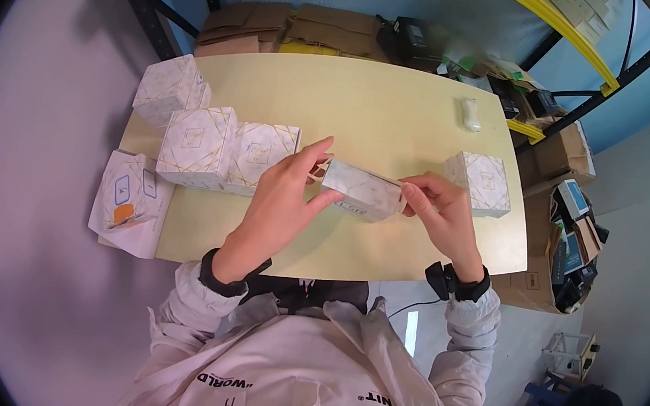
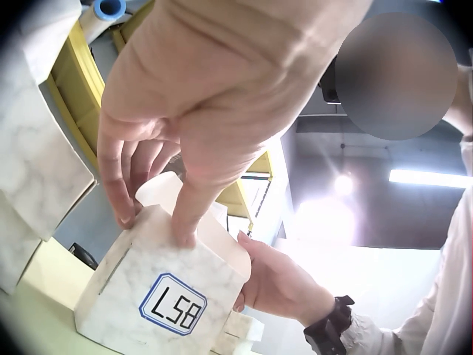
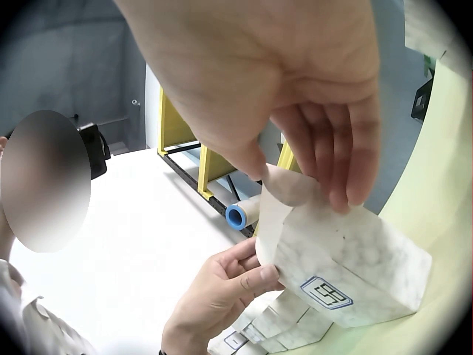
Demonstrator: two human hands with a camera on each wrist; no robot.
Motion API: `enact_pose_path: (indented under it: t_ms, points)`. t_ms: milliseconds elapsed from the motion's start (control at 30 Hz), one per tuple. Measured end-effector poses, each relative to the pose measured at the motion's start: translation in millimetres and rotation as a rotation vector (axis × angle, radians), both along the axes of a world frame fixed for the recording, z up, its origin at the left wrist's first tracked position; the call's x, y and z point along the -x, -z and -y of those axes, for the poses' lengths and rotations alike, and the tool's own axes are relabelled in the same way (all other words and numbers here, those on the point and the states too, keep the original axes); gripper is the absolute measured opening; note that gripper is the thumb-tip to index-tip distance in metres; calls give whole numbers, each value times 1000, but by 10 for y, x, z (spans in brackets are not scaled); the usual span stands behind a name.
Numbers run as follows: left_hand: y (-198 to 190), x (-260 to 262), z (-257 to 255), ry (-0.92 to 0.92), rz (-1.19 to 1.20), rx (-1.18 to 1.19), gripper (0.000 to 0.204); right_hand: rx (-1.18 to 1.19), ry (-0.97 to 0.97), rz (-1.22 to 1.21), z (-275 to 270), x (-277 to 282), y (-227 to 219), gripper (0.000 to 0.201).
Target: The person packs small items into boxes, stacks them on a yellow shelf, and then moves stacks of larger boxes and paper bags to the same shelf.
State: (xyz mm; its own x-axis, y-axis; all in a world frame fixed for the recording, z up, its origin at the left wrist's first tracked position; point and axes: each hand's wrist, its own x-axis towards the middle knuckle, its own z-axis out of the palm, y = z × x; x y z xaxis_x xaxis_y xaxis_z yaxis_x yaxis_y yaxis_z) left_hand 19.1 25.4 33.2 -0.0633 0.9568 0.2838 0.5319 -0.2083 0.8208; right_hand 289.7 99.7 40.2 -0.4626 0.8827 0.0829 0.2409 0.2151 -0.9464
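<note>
Both hands hold a small white marbled cardboard box (image 1: pixel 360 188) above the near middle of the table. My left hand (image 1: pixel 280 190) grips its left end, thumb on the near side and fingers round the far side. At the other end, my right hand (image 1: pixel 444 215) pinches the box edge between thumb and fingers. Raised flaps (image 2: pixel 230 248) stand up at the box's end in the left wrist view. A blue-framed label (image 2: pixel 174 304) with dark handwritten characters marks one side of the box. In the right wrist view, the box's marbled side (image 3: pixel 377 259) lies below the right fingertips.
Several gold-lined marbled boxes (image 1: pixel 197 140) stand at the table's left, by a partly unfolded carton (image 1: pixel 132 205). Another box (image 1: pixel 483 185) is at the right, with a small white packet (image 1: pixel 471 115) farther back. Yellow-and-black shelving (image 1: pixel 573 31) frames the far side; a full carton (image 1: pixel 533 279) stands right.
</note>
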Motion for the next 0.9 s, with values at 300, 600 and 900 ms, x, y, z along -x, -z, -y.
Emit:
enact_pose_path:
  t_ms: [300,600,900]
  points:
    - [182,-58,22,-84,-56,-101,65,-21,96,-76,12,89,135,30]
    - [142,-70,42,-103,-198,-161,70,-60,108,-72,21,92,165,34]
    - [125,-71,47,-88,-220,-179,72,-30,109,-75,20,98,183,34]
